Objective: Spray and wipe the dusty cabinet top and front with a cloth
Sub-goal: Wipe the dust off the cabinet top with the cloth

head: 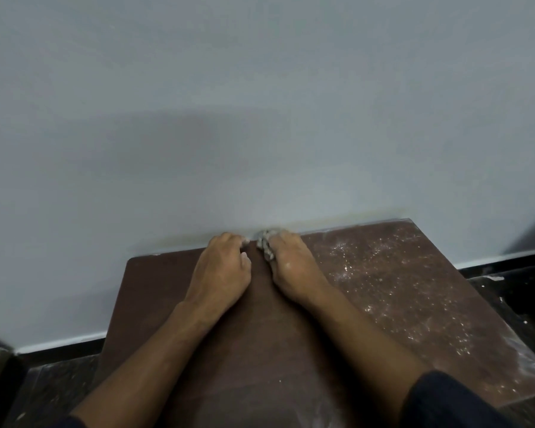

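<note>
Overhead, the wall fills most of the view, pale grey-blue and bare, with a soft shadow lying across it at about nine o'clock from the centre. Below it, from six o'clock out toward three, sits the cabinet, a brown top pushed flush against the wall. Its left part looks dark and smooth; the right part, toward three and four o'clock, is speckled with white dust. The floor shows dark and spotted on both sides, at eight and at four o'clock, with a black skirting strip along the wall's foot.

Two bare forearms come up from six o'clock and meet at the far edge of the top. A dark sleeve covers the right arm at five o'clock.

The left hand rests knuckles up on the top beside the wall, fingers curled under with nothing seen in them, and its tips touch the surface. The right hand lies just beside it at its three o'clock, fingers bent over a small wadded grey cloth, pinching it down against the top where the top meets the wall. The cloth bulges out at the hand's eleven o'clock side, between the two hands.
</note>
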Motion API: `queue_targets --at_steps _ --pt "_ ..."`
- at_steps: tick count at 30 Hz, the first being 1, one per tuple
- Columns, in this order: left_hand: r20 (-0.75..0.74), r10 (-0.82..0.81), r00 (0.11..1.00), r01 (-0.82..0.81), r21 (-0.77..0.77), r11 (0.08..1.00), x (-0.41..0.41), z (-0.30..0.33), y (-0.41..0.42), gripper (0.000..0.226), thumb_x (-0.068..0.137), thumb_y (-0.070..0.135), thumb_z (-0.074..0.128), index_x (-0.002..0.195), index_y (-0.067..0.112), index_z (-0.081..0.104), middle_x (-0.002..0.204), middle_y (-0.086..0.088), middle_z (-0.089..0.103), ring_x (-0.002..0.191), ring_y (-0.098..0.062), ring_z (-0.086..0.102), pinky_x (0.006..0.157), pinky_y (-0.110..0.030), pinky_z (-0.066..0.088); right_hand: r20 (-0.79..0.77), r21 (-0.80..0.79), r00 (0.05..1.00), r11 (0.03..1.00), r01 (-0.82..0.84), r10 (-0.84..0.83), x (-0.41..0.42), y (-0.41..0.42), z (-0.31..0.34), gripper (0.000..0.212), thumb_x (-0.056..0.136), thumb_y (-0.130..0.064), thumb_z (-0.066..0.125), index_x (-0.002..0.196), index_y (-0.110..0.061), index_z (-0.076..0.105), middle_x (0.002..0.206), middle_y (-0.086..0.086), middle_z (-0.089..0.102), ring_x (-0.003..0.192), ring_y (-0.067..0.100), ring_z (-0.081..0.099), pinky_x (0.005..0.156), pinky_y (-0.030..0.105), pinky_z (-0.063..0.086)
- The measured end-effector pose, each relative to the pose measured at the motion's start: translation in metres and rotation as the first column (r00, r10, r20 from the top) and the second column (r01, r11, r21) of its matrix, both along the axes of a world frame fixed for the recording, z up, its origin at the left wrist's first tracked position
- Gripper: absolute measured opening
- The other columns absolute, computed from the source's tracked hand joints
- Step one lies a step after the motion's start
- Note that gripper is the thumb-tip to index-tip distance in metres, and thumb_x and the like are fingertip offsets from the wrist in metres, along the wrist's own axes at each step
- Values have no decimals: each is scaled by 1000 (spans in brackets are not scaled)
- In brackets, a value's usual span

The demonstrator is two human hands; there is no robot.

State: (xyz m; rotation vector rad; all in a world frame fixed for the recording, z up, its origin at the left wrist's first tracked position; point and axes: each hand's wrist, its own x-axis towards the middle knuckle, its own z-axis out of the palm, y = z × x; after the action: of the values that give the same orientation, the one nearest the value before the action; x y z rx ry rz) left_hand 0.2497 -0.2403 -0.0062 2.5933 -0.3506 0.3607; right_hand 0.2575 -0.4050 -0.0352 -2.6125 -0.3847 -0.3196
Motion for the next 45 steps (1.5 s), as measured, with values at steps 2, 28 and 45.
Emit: queue_targets --at_steps 2,28,45 --pt "-7 7 1000 -8 -14 1000 -1 -2 4 31 88 15 55 118 10 63 114 -4 63 113 -21 54 99 -32 43 17 4 995 995 -99 99 -13 -5 -3 32 98 -18 51 127 -10 62 121 8 63 114 25 52 108 34 40" --pt "-71 -218 973 205 -152 967 -105 -4 6 23 93 26 53 113 32 62 99 20 54 98 1 48 86 -19 40 41 177 970 953 -245 241 -182 20 15 21 103 -13 49 117 -9 64 116 5 64 109 22 58 101 35 44" --pt "-58 -226 972 219 -115 969 -135 -10 13 22 93 28 55 114 31 61 97 20 55 99 2 49 85 -21 46 95 156 978 968 -196 183 -220 -17 -10 48 90 -5 55 135 -23 57 138 -5 60 134 6 48 120 28 32"
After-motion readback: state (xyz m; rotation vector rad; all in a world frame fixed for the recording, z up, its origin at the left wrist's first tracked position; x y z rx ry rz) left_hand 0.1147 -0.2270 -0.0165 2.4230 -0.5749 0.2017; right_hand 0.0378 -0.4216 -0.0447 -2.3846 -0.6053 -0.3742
